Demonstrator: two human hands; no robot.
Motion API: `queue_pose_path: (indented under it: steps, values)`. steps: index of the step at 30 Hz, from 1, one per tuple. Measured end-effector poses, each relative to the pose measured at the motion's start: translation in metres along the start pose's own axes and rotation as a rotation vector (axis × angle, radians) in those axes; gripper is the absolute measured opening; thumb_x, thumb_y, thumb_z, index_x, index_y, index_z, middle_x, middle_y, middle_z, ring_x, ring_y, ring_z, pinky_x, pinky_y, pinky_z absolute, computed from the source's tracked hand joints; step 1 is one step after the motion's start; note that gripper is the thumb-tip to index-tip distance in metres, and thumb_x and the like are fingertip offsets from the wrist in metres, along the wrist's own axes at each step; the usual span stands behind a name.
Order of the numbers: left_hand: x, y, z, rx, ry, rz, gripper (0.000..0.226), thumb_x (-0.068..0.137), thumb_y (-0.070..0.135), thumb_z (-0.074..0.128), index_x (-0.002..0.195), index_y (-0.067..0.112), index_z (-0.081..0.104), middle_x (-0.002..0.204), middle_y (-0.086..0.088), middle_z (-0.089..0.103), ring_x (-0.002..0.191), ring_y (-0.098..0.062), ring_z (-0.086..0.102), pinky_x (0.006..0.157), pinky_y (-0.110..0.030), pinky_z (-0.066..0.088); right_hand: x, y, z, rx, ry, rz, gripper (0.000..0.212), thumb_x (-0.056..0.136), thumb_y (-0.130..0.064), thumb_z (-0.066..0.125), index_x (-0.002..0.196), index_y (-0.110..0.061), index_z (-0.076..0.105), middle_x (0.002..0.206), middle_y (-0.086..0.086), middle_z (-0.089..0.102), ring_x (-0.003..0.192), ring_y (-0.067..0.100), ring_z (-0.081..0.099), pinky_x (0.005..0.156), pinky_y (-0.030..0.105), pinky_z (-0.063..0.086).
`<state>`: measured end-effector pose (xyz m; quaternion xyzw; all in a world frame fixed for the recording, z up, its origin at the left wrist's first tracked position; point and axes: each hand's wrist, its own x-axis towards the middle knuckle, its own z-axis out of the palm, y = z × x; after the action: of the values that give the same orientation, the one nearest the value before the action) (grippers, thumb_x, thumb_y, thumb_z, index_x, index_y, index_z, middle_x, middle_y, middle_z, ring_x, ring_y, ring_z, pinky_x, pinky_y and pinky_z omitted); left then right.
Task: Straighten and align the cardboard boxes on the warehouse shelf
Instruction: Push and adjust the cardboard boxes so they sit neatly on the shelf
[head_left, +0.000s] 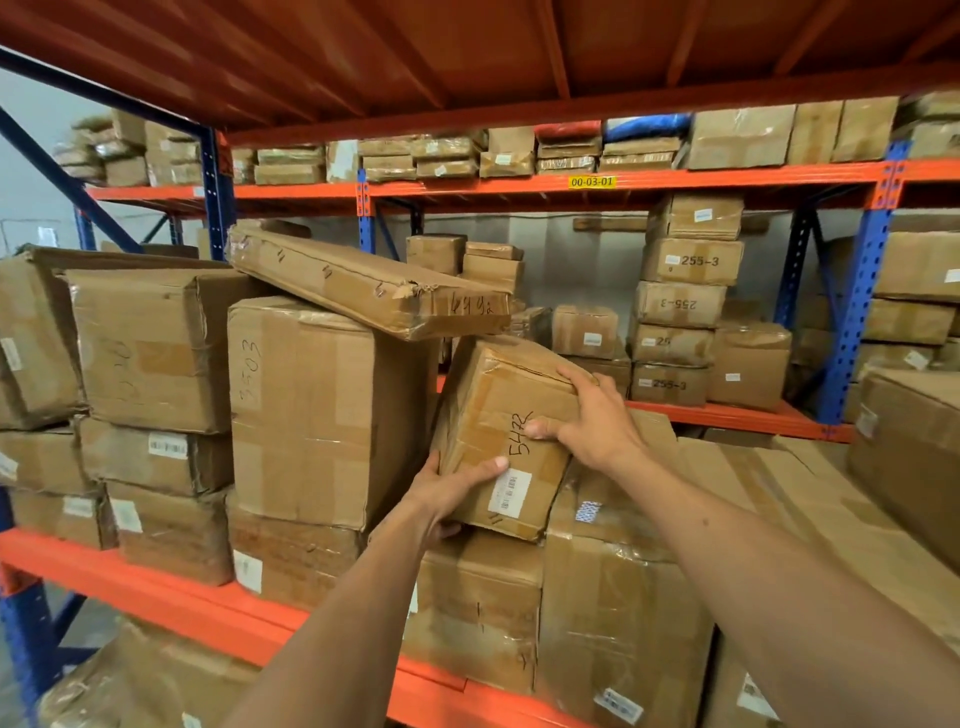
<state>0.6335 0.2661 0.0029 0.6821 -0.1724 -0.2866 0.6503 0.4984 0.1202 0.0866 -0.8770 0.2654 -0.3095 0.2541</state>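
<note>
A small cardboard box marked 5472 (493, 410) sits tilted to the right, resting on the lower boxes in the middle of the shelf. My left hand (447, 486) grips its lower left corner, thumb on the front face near a white barcode label. My right hand (587, 421) holds its upper right edge, fingers over the top and thumb on the front. A long flat box (358, 283) lies slanted above it, resting on the tall box marked 3503 (322, 410). Stacked boxes (150, 353) fill the shelf's left side.
The orange front beam (156, 582) of the shelf runs below the boxes. A large box (618, 608) stands under my right arm, with flattened cardboard (810, 499) behind it. Another rack (685, 306) with stacked labelled boxes stands across the aisle. An orange deck hangs overhead.
</note>
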Motion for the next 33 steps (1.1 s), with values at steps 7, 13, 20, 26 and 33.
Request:
queue_pose_path:
  steps: [7, 13, 20, 26, 33]
  values:
    - [0.004, 0.034, 0.009, 0.212, 0.111, 0.197, 0.15, 0.019, 0.066, 0.094, 0.152, 0.028, 0.036, 0.137, -0.004, 0.057, 0.121, -0.026, 0.058, 0.105, -0.047, 0.049, -0.006, 0.024, -0.002, 0.194, 0.154, 0.17, 0.104, 0.062, -0.056, 0.091, 0.15, -0.026, 0.043, 0.139, 0.007, 0.053, 0.133, 0.03, 0.048, 0.111, 0.05, 0.041]
    - [-0.013, 0.086, 0.047, 0.511, 0.152, 0.375, 0.114, 0.04, 0.054, 0.097, 0.14, 0.023, 0.053, 0.13, -0.006, 0.06, 0.116, -0.029, 0.059, 0.098, -0.047, 0.052, -0.028, 0.059, -0.011, 0.527, 0.343, 0.406, 0.077, 0.061, -0.045, 0.095, 0.126, -0.022, 0.06, 0.114, 0.003, 0.07, 0.1, 0.028, 0.07, 0.085, 0.046, 0.061]
    - [-0.054, 0.113, 0.099, 0.765, 0.146, 0.637, 0.096, 0.055, 0.057, 0.09, 0.141, 0.033, 0.053, 0.134, -0.011, 0.056, 0.122, -0.033, 0.054, 0.099, -0.047, 0.049, -0.072, 0.073, -0.058, 0.841, 0.457, 0.465, 0.065, 0.07, -0.025, 0.093, 0.125, -0.008, 0.063, 0.103, 0.006, 0.073, 0.08, 0.023, 0.076, 0.063, 0.032, 0.064]
    - [-0.113, 0.114, 0.149, 0.889, 0.003, 0.799, 0.09, 0.061, 0.058, 0.087, 0.141, 0.033, 0.053, 0.139, -0.01, 0.054, 0.128, -0.033, 0.05, 0.096, -0.046, 0.046, -0.138, 0.097, -0.12, 0.759, 0.562, 0.628, 0.074, 0.057, -0.06, 0.092, 0.106, -0.011, 0.065, 0.111, 0.011, 0.071, 0.096, 0.03, 0.072, 0.074, 0.044, 0.064]
    - [-0.13, 0.086, 0.169, 0.805, -0.147, 0.671, 0.129, 0.059, 0.058, 0.09, 0.156, 0.047, 0.006, 0.153, -0.02, 0.023, 0.136, -0.045, 0.036, 0.111, -0.053, 0.035, -0.184, 0.098, -0.194, 0.129, 0.342, 0.601, 0.123, 0.06, -0.077, 0.079, 0.154, -0.01, 0.036, 0.157, 0.015, 0.042, 0.14, 0.038, 0.042, 0.111, 0.053, 0.04]
